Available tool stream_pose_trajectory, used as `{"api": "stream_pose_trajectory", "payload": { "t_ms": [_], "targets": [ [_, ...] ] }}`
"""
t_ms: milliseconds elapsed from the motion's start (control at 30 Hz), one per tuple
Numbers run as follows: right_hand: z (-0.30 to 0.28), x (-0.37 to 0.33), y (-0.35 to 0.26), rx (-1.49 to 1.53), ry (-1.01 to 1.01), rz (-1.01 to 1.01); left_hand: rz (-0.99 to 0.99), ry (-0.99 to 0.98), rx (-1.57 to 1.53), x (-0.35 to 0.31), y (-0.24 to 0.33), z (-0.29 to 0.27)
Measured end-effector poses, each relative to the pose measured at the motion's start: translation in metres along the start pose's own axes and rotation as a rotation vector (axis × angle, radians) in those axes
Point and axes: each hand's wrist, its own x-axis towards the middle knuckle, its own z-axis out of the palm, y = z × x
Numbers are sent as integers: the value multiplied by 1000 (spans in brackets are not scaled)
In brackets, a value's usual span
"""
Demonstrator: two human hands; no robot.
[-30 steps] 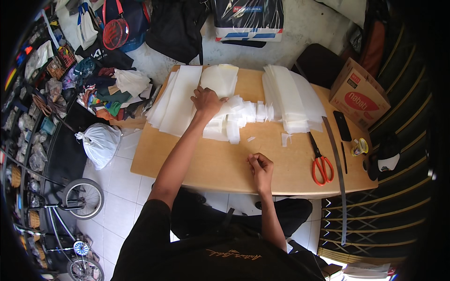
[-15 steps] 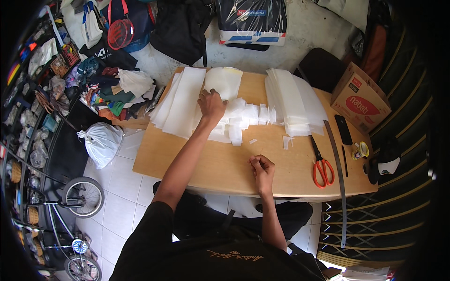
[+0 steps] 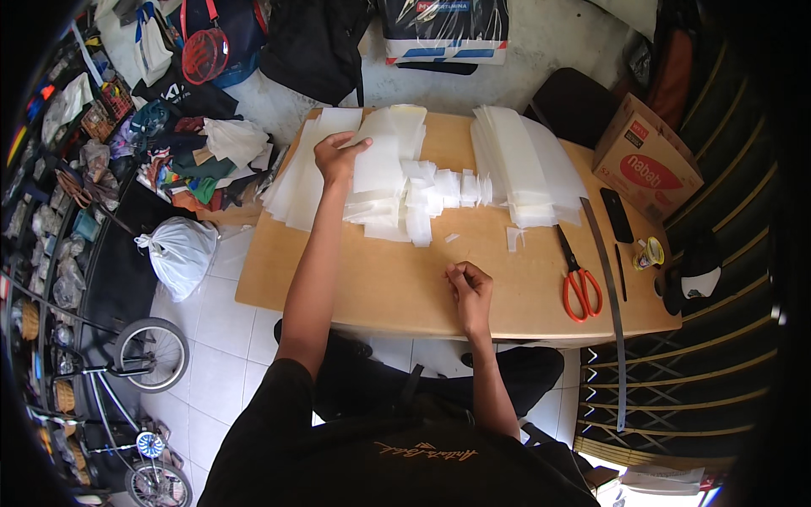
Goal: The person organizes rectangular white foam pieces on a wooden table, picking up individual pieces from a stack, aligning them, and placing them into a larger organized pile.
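My left hand (image 3: 338,158) is at the left part of the table, its thumb and curled fingers closed on the left edge of a translucent white sheet (image 3: 378,162). That sheet lies over a pile of similar sheets (image 3: 408,127). Small cut white pieces (image 3: 439,190) spread out to the right of the pile. Near the table's front edge my right hand (image 3: 471,296) is closed in a pinch; whatever may be between its fingertips cannot be made out. A thin scrap (image 3: 452,237) lies just beyond it.
More white sheets lie in stacks at the left (image 3: 296,182) and the right (image 3: 515,165). Orange-handled scissors (image 3: 581,291), a long metal ruler (image 3: 604,287), a black phone (image 3: 617,215), a dark pen (image 3: 621,272) and a small cup (image 3: 649,253) are at the right. A cardboard box (image 3: 649,169) stands beyond.
My left hand has moved left and slightly away from me, from the top of the pile to the sheet's left edge. My right hand keeps its pinch in nearly the same place.
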Motion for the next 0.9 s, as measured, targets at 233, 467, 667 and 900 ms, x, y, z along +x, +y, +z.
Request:
{"api": "stream_pose_trajectory", "payload": {
  "t_ms": [233, 467, 667, 900],
  "targets": [
    [-2, -1, 2, 34, 3, -21, 14, -34, -339, -18, 76, -23],
    [-4, -2, 0, -1, -68, -2, 56, -180, -498, -73, 114, -70],
    [16, 1, -33, 110, -420, 4, 44, -372, -426, -158, 112, -98],
    [84, 46, -77, 291, -351, 40, -54, -440, -411, -201, 78, -111]
  ]
}}
